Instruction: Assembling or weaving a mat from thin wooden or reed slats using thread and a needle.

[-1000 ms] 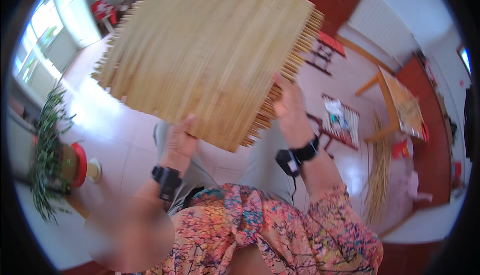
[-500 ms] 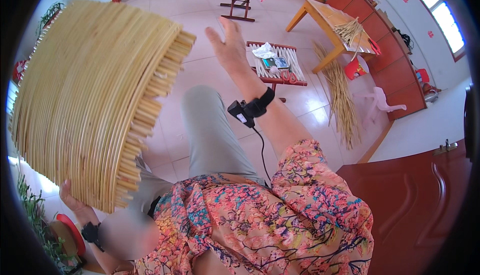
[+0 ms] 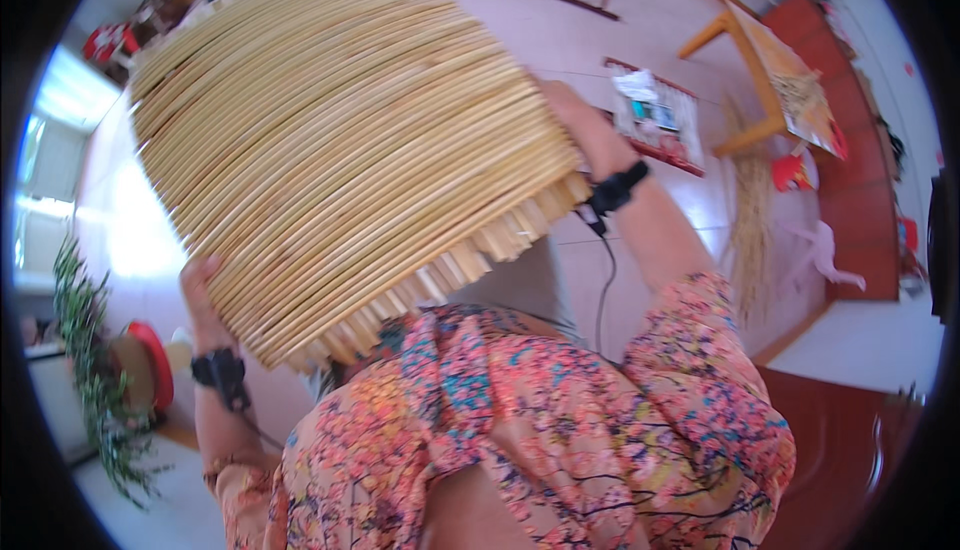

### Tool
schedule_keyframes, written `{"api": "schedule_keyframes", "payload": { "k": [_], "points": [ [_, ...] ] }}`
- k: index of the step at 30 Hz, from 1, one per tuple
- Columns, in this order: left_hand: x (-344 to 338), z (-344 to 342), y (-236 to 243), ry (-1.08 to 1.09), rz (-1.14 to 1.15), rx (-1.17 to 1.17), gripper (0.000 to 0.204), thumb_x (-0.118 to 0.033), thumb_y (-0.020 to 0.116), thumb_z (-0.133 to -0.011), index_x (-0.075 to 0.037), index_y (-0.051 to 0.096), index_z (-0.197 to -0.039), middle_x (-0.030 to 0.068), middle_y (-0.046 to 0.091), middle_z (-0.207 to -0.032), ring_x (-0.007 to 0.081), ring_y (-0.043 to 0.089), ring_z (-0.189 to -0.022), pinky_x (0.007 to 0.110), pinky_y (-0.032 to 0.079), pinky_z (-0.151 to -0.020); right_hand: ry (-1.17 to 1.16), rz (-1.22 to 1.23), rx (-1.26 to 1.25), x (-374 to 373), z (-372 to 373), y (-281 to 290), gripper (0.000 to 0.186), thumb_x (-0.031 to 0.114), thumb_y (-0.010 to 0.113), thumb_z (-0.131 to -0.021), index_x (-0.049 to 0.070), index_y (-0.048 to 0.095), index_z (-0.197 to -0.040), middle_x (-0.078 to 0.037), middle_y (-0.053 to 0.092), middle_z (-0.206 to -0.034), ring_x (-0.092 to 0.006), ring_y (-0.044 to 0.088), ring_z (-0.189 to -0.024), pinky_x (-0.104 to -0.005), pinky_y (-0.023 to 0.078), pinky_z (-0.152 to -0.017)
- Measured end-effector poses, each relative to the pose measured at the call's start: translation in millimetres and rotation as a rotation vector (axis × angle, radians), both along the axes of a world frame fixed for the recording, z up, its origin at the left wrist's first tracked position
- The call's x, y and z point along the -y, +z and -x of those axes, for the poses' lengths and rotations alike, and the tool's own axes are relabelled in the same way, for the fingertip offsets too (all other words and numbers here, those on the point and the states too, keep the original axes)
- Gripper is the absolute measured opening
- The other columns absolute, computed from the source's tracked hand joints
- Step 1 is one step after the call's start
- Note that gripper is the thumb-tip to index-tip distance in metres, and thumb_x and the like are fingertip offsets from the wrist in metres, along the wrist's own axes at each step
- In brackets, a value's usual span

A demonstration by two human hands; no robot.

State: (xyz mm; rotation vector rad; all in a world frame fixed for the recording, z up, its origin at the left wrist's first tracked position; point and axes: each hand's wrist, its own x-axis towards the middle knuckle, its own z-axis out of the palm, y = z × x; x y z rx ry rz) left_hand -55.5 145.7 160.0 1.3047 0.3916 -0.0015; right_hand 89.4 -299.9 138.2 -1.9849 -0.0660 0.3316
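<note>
By the left hand (image 3: pixel 203 288), the lower-left edge of a slatted mat (image 3: pixel 350 155) is gripped, thumb on top. At its right edge the right hand (image 3: pixel 580 118) is placed; its fingers being hidden, its closure cannot be told. The mat is raised before the floral blouse (image 3: pixel 560 400); beyond, a low stool (image 3: pixel 688 115) is seen near a wooden table (image 3: pixel 752 40).

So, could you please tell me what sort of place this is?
Probably a room in a home: a leafy potted plant stands at the left, with a wooden table and a pink stool at the right.
</note>
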Motion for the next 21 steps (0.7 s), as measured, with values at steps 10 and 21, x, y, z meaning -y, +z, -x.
{"api": "schedule_keyframes", "payload": {
  "k": [10, 21],
  "points": [
    [-13, -7, -5, -0.147, 0.298, 0.028, 0.059, -0.014, 0.058, -0.062, 0.005, 0.044, -0.116, 0.0198, 0.056, -0.104, 0.0311, 0.059, -0.087, 0.039, 0.052, -0.076, 0.024, -0.513, -0.547, 5, 24, 8, 0.068, 0.057, 0.032, -0.087, -0.005, 0.050, -0.110, -0.012, 0.059, -0.095, -0.0176, 0.058, -0.084, -0.0290, 0.048, -0.074],
    [-2, -15, -7, -0.085, 0.244, 0.046, 0.060, -0.043, 0.050, -0.084, 0.005, 0.039, -0.118, 0.0205, 0.054, -0.107, 0.0290, 0.059, -0.089, 0.038, 0.053, -0.073, -0.402, -0.547, -0.235, -19, 37, -4, 0.074, 0.061, 0.044, -0.080, -0.008, 0.051, -0.106, -0.017, 0.057, -0.100, -0.0206, 0.057, -0.090, -0.0328, 0.047, -0.078]
  ]
}}
